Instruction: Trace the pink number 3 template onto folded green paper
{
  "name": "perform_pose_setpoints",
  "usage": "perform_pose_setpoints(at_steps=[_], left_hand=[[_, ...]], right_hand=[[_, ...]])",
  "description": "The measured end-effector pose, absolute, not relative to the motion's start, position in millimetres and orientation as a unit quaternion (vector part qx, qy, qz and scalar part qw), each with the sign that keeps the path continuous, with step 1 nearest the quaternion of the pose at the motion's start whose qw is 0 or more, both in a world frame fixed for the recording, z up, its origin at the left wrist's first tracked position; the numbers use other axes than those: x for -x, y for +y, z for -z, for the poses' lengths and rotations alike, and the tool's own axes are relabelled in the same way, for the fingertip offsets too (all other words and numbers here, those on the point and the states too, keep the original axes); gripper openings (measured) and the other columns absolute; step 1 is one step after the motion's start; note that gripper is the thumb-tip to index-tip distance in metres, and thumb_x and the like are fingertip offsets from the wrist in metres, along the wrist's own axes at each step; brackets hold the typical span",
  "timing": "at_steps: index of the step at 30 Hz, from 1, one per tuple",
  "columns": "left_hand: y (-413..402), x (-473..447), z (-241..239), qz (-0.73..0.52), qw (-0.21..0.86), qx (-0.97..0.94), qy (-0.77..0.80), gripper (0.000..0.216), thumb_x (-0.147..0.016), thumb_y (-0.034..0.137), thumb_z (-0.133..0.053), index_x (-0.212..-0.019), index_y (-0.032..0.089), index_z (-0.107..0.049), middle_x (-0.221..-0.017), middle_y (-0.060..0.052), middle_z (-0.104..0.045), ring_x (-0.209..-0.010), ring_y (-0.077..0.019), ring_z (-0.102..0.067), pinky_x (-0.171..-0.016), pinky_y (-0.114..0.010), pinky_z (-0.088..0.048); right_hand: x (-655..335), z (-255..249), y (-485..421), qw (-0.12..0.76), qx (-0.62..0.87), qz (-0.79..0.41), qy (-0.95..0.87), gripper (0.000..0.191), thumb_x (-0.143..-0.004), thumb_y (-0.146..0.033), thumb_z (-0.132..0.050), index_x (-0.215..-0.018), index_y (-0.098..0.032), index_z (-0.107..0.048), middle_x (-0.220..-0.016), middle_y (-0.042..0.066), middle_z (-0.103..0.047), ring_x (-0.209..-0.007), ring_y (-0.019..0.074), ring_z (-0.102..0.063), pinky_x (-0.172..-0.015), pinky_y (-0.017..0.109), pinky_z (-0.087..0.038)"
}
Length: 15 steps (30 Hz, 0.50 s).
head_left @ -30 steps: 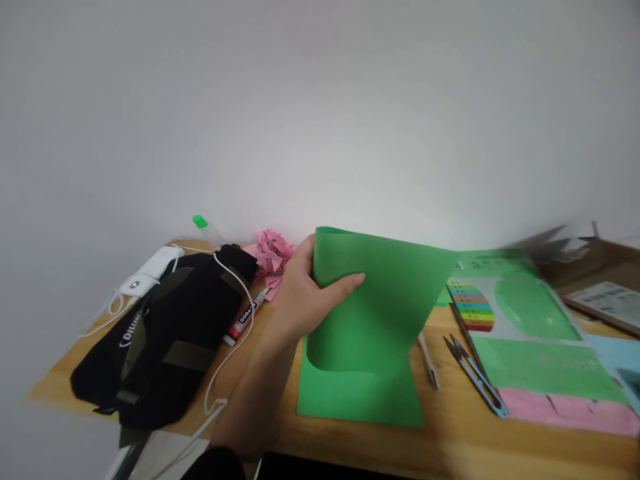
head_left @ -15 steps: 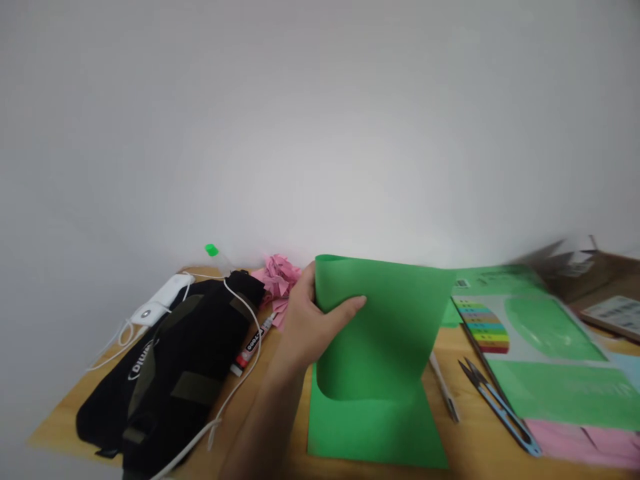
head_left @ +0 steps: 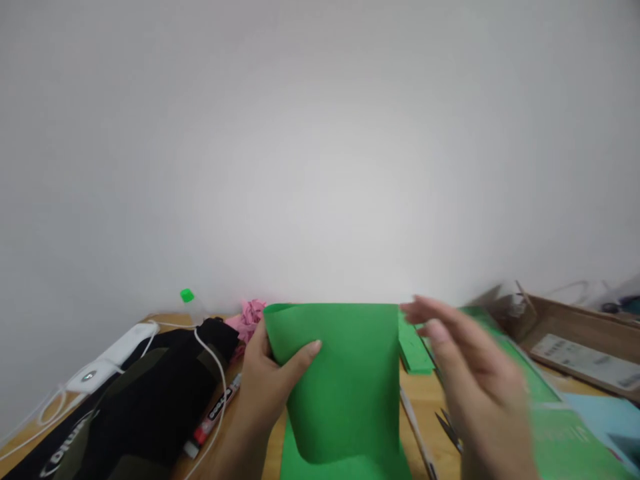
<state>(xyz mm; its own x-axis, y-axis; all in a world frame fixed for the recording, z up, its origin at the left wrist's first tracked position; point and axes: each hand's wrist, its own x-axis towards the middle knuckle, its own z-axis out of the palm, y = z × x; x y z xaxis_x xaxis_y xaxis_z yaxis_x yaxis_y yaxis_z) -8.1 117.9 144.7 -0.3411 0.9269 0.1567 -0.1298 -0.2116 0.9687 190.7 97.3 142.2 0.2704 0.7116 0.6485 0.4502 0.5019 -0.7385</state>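
Note:
My left hand (head_left: 265, 380) is closed on the left side of a green sheet of paper (head_left: 350, 373), thumb in front and fingers behind. The sheet stands raised and curled over at its left edge. By its upper right corner is my right hand (head_left: 485, 387), slightly blurred, with thumb and fingers apart; whether a fingertip touches the paper I cannot tell. Under the raised sheet, more green paper (head_left: 295, 460) lies on the wooden table. A slim pen-like tool (head_left: 417, 430) and dark-bladed scissors (head_left: 449, 430), partly hidden by my right hand, lie to the right.
On the left are a black bag (head_left: 155, 407), a white device (head_left: 93, 375) with a cable, a glue tube (head_left: 215, 413) and crumpled pink paper (head_left: 250, 319). To the right are green strips (head_left: 416, 353), a green package (head_left: 560, 430), blue paper (head_left: 600, 415) and a cardboard box (head_left: 595, 337).
My right hand has come into view beside the sheet's right edge. My view has tilted up and shifted right; my left hand still holds the sheet, its right edge now more upright.

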Motion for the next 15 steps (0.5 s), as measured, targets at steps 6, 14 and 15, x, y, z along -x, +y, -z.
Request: perform_pose_setpoints(at_steps=[6, 14, 15], left_hand=[[110.4, -1.7, -146.9, -0.662, 0.364, -0.402, 0.518, 0.049, -0.055, 0.034, -0.083, -0.097, 0.019, -0.065, -0.084, -0.001, -0.075, -0.075, -0.0198, -0.072, -0.065, -0.026, -0.061], [106.7, 0.7, -145.5, -0.647, 0.349, -0.394, 0.552, 0.049, -0.047, 0.04, -0.088, -0.086, 0.02, -0.065, -0.074, -0.003, -0.074, -0.064, -0.0211, -0.072, -0.054, -0.027, -0.062], [105.8, 0.4, -145.9, -0.65, 0.352, -0.39, 0.549, 0.05, -0.047, 0.04, -0.088, -0.087, 0.02, -0.065, -0.075, -0.003, -0.074, -0.064, -0.0213, -0.072, -0.054, -0.027, -0.062]], right_hand=[[-177.0, -132.4, 112.5, 0.633, 0.459, -0.116, -0.612, 0.02, -0.091, -0.03, -0.062, -0.107, -0.03, -0.074, -0.094, 0.002, -0.077, -0.079, 0.0173, -0.072, -0.068, 0.026, -0.059], [-166.0, -146.0, 100.9, 0.653, 0.445, -0.101, -0.604, 0.018, -0.091, -0.023, -0.062, -0.101, -0.032, -0.074, -0.076, -0.006, -0.074, -0.063, 0.0076, -0.068, -0.056, 0.013, -0.052], [-165.7, -145.5, 100.7, 0.659, 0.444, -0.103, -0.599, 0.02, -0.09, -0.023, -0.062, -0.103, -0.034, -0.073, -0.08, -0.007, -0.075, -0.066, 0.0076, -0.069, -0.059, 0.012, -0.054]])
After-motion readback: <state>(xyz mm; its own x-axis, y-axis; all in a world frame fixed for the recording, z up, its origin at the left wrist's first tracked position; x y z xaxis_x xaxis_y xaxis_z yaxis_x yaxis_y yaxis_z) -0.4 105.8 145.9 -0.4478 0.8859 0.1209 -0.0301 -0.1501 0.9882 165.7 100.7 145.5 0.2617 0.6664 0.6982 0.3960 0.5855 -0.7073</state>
